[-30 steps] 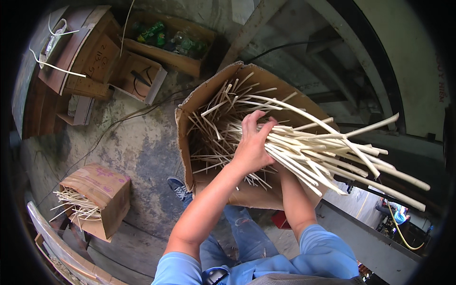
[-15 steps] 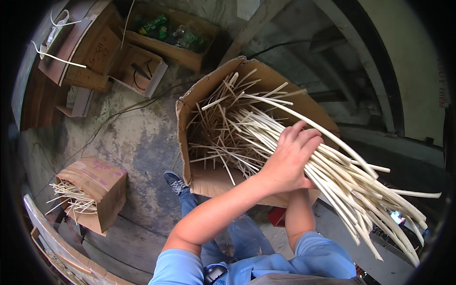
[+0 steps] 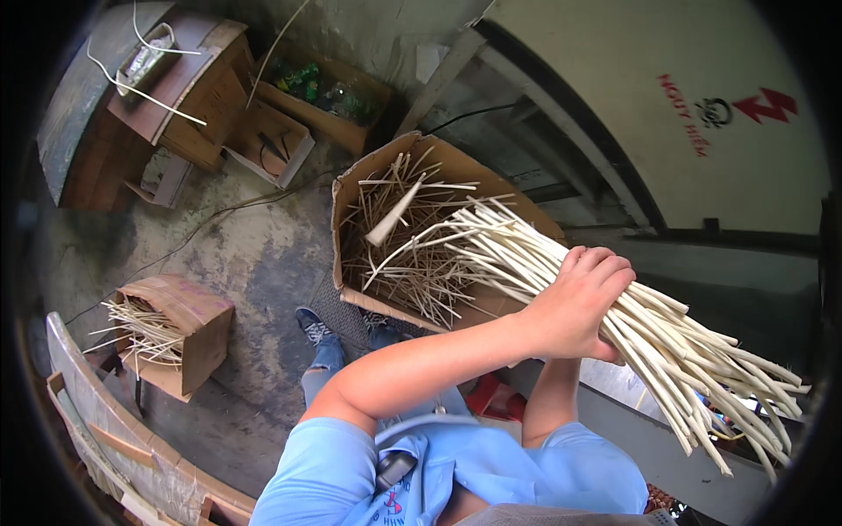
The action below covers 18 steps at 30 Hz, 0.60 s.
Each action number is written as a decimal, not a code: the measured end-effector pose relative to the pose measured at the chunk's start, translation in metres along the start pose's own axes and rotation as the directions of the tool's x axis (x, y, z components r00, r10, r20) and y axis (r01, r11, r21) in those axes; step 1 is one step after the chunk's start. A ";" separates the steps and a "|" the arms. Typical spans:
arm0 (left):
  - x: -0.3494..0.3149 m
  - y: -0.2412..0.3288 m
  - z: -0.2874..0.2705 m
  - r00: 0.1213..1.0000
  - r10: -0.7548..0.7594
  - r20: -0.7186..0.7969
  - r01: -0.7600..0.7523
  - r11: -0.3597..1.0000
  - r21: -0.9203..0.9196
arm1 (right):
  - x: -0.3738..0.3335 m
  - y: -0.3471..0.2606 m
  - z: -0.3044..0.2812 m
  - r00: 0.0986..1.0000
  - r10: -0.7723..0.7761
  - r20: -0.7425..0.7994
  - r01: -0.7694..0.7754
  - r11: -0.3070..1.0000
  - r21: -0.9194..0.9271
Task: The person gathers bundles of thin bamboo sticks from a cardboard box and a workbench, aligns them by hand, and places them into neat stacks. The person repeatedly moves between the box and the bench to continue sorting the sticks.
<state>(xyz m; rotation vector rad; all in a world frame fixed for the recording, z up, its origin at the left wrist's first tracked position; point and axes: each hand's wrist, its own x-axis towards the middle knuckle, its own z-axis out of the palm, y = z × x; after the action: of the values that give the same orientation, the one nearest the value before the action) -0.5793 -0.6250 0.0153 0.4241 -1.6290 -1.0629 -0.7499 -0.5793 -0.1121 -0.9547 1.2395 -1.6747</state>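
My left hand (image 3: 583, 298) grips a thick bundle of pale rattan sticks (image 3: 675, 337) from above, its fingers wrapped over them. The bundle slants from the open cardboard box (image 3: 351, 254) down to the right, its left ends above the box's right part. Below my left forearm, my right forearm (image 3: 554, 399) rises toward the bundle's underside; the right hand is hidden there. Many thinner, darker sticks (image 3: 412, 272) lie criss-cross inside the box. One short, thick pale piece (image 3: 395, 215), slightly blurred, shows over them, apart from both hands.
A smaller carton (image 3: 189, 329) with sticks poking out stands on the floor at left. Far left are a wooden cabinet (image 3: 202, 110) and a carton of bottles (image 3: 342, 114). A cable (image 3: 228, 209) crosses the floor. At right stands a pale panel (image 3: 702, 53) with a red arrow.
The bundle in my left hand has moved farther out of the box, toward the right. A short thick piece now shows over the box. The whole view has shifted.
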 end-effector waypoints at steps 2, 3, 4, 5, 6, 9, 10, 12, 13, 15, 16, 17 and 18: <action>0.016 0.030 0.007 0.999 0.041 0.004 -0.041 0.999 0.028 | -0.002 -0.033 -0.001 1.000 -0.028 0.011 0.027 0.999 0.032; 0.024 0.043 0.010 0.999 0.051 -0.002 -0.051 0.998 0.041 | -0.004 -0.049 -0.001 0.999 -0.038 0.016 0.038 0.998 0.042; 0.030 0.054 0.015 0.998 0.060 -0.012 -0.060 0.997 0.052 | -0.002 -0.060 -0.001 0.998 -0.051 0.027 0.050 0.997 0.057; 0.036 0.065 0.020 0.997 0.074 -0.011 -0.073 0.995 0.067 | -0.003 -0.072 -0.001 0.997 -0.063 0.033 0.061 0.996 0.073; 0.037 0.079 0.026 0.995 0.102 -0.023 -0.100 0.993 0.068 | -0.007 -0.085 -0.002 0.997 -0.070 0.037 0.067 0.995 0.079; 0.036 0.103 0.038 0.982 0.187 -0.040 -0.184 0.981 0.068 | -0.015 -0.112 -0.003 0.995 -0.090 0.034 0.086 0.991 0.101; 0.038 0.093 0.039 0.993 0.104 -0.057 -0.098 0.990 0.096 | -0.014 -0.118 0.000 0.995 -0.093 0.046 0.087 0.990 0.110; 0.045 0.072 0.045 0.992 -0.074 -0.100 0.087 0.988 0.131 | -0.010 -0.125 0.006 0.992 -0.107 0.064 0.098 0.987 0.124; 0.048 0.069 0.045 0.992 -0.075 -0.103 0.085 0.992 0.097 | -0.001 -0.119 0.011 0.991 -0.124 0.059 0.114 0.982 0.149; 0.035 0.076 0.056 0.993 0.023 -0.114 -0.011 0.995 0.097 | -0.024 -0.127 0.002 0.994 -0.106 0.029 0.101 0.984 0.150; 0.029 0.077 0.060 0.991 0.060 -0.118 -0.044 0.990 0.133 | -0.021 -0.125 0.004 0.994 -0.097 0.041 0.090 0.983 0.159; 0.030 0.070 0.057 0.996 0.010 -0.091 0.004 0.988 0.157 | -0.013 -0.122 0.010 0.993 -0.111 0.051 0.100 0.979 0.175; 0.031 0.064 0.055 0.997 -0.040 -0.065 0.052 0.982 0.183 | -0.017 -0.125 0.010 0.993 -0.112 0.046 0.102 0.978 0.180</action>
<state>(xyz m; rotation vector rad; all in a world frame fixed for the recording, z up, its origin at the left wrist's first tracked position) -0.6247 -0.5900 0.0851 0.6136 -1.6761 -0.9273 -0.7564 -0.5454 0.0100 -0.9661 0.9992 -1.7966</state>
